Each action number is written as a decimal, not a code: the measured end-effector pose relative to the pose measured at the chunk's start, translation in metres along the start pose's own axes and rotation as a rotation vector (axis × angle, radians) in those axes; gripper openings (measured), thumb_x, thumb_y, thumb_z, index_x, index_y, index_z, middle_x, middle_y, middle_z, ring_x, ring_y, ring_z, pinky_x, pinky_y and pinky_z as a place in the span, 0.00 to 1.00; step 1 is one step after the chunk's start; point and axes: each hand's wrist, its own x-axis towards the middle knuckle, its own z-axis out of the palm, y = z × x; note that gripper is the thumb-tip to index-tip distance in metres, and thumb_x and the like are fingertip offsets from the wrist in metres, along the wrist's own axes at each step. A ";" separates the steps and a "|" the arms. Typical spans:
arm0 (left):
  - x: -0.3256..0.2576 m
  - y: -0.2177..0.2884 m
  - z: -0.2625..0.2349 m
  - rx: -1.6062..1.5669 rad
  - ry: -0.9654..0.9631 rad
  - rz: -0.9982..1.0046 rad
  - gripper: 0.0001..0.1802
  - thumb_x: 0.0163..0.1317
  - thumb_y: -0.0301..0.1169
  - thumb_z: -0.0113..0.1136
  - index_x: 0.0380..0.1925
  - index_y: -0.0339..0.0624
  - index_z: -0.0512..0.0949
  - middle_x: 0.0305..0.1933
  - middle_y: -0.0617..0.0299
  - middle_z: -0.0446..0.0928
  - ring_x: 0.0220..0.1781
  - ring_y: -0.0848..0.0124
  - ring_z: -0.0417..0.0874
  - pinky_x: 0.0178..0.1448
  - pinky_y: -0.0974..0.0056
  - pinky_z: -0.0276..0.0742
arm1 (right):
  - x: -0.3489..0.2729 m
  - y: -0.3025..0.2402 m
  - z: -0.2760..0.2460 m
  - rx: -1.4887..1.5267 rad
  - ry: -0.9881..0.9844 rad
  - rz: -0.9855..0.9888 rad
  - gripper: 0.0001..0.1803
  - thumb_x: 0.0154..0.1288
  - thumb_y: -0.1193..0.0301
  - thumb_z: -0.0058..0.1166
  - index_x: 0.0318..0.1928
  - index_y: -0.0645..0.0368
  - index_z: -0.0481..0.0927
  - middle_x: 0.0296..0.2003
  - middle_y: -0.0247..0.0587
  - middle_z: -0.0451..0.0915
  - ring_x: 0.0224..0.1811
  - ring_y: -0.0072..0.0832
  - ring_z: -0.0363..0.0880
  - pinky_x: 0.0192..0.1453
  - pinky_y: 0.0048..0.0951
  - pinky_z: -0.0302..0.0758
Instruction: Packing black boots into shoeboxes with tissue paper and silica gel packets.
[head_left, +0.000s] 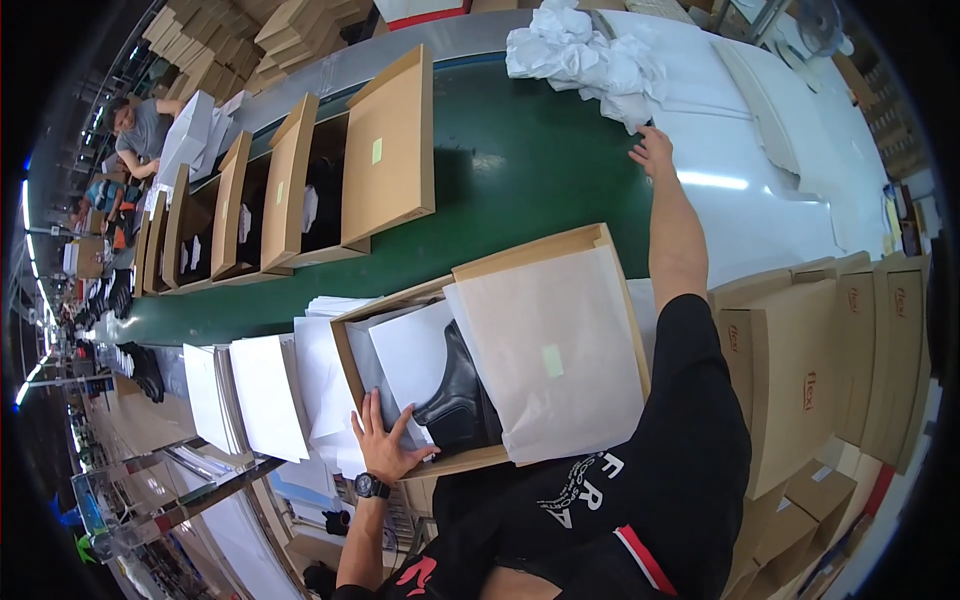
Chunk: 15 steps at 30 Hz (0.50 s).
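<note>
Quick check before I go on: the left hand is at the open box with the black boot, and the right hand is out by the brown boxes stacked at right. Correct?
Not quite: the head view shows the right hand by the crumpled white paper instead. The left hand is at the open box with the black boot.

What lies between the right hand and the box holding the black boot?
The head view shows green conveyor belt between the right hand and that cardboard box.

left hand (388, 440): palm down, fingers spread | right hand (655, 152): fingers apart | right arm (680, 235): stretched forward
</note>
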 end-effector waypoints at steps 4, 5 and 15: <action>-0.003 -0.003 0.004 0.012 -0.006 -0.016 0.51 0.31 0.71 0.75 0.61 0.66 0.79 0.79 0.37 0.49 0.80 0.39 0.49 0.77 0.29 0.39 | 0.016 0.002 0.008 0.278 0.150 0.158 0.41 0.59 0.61 0.70 0.69 0.59 0.65 0.66 0.54 0.65 0.64 0.54 0.69 0.58 0.55 0.79; -0.002 -0.002 0.005 0.013 -0.025 -0.012 0.51 0.32 0.71 0.74 0.60 0.66 0.80 0.79 0.36 0.50 0.80 0.39 0.50 0.77 0.29 0.39 | 0.025 0.001 0.010 0.280 0.138 0.152 0.41 0.59 0.61 0.70 0.69 0.59 0.65 0.66 0.54 0.65 0.64 0.54 0.69 0.58 0.55 0.79; 0.004 0.002 0.000 -0.017 0.011 0.021 0.48 0.32 0.73 0.74 0.55 0.64 0.84 0.76 0.36 0.55 0.76 0.38 0.57 0.75 0.32 0.48 | 0.036 -0.016 0.001 0.376 -0.165 0.298 0.24 0.56 0.67 0.72 0.52 0.51 0.76 0.42 0.36 0.80 0.43 0.31 0.79 0.35 0.33 0.79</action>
